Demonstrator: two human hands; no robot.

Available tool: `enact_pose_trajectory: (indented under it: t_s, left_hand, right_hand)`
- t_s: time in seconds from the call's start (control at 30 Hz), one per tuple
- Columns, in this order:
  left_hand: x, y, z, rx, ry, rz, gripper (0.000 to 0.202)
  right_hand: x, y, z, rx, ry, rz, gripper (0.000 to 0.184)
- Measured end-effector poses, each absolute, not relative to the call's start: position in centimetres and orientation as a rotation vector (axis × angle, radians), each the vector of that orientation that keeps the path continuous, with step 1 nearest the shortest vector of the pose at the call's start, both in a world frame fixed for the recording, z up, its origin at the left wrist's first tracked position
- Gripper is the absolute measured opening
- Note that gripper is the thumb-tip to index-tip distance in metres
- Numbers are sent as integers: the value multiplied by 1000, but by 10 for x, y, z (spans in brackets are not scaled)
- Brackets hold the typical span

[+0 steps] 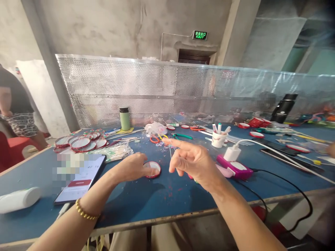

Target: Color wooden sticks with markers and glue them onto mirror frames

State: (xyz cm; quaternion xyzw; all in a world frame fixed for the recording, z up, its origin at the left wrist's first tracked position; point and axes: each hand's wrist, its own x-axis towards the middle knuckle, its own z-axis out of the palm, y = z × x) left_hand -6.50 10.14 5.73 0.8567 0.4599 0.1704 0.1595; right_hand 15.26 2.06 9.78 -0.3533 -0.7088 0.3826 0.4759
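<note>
My left hand (130, 168) rests at the middle of the table, its thumb lying across a small round disc (155, 165) with a white face and red rim. Its other fingers are partly hidden behind the hand. Raised to the right of the disc is my right hand (192, 161), index finger stretched out and the others loosely curled. A thin pale line shows near its fingertips; I cannot tell whether it is touched. Beyond the hands lie orange-handled scissors (155, 139), green-handled pliers (182, 136) and small scraps.
Red-rimmed discs (80, 143) are piled at left, near a phone (81, 179) and white bottle (21, 199). A green bottle (125, 119) stands behind. To the right are a cup of markers (218, 140), a purple power block (235, 169) and cables. A perforated screen (146, 90) borders the table.
</note>
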Motion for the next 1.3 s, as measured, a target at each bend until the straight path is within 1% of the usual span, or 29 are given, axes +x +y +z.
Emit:
enact_pose_trajectory:
  t_s: [0.07,0.1,0.17,0.3,0.43,0.47,0.57,0.73,0.93,1.1,1.23,1.3]
  left_hand:
    - [-62,98,54,2530,1419,343,72]
    - [-60,96,54,2554,1465,300,75]
    - [-56,92,53,2572,1488,276,72]
    - [-53,92,55,2568,1490,312,55]
    - [-54,80,61,2699,1334,602,39]
    - [-54,74,63,2749,1271,677,38]
    - [-55,50,66,2856,1115,746,43]
    - [-53,22,63,2953,1084,876,55]
    - [-49,15,62,2935,972,987,57]
    - [-51,12,61,2873,950,942,56]
    - [-53,12,60,2889,927,957,70]
    - [-54,12,61,2873,921,898,72]
  right_hand:
    - [160,24,93,-915,-1780,1027,88]
    - [162,26,90,-934,-1799,1069,93]
    - [165,31,81,-967,-1827,1128,96]
    - [166,39,68,-1071,-1849,1119,87]
    - [171,44,62,-1180,-1794,984,77]
    - [173,44,60,-1189,-1786,952,76]
    - [176,38,55,-1166,-1808,922,72]
    - [165,15,46,-998,-1814,1039,67]
    - [154,1,46,-922,-1748,1069,71]
    - [150,-3,50,-886,-1740,1106,65]
    - [146,-4,52,-838,-1712,1198,62]
    - [145,-5,50,-839,-1700,1222,57]
